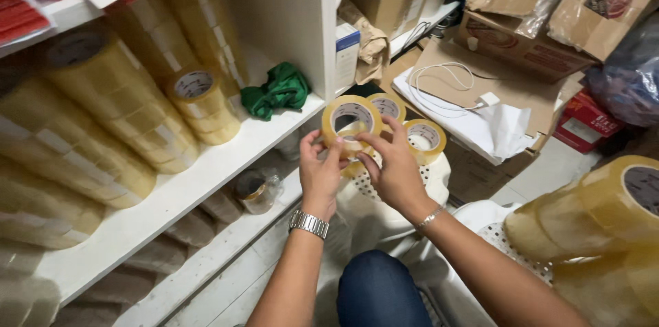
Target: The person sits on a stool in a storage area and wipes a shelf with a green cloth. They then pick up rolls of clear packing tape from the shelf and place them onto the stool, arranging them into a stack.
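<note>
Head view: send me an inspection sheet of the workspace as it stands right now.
Surface: white perforated plastic stool under the hands; white shelf to the left.
Job's things: tape roll held upright in both hands; two more tape rolls lie on the stool behind it.
Clutter: stacked tape sleeves on the shelf, green cloth, more tape stacks at right, cardboard boxes.
Grippers: left hand grips the roll's lower left edge; right hand pinches its front edge; a wristwatch on the left wrist.
Cables: white charger cable coiled on paper over the cardboard.
Surroundings: cramped storeroom, pale tiled floor.
</note>
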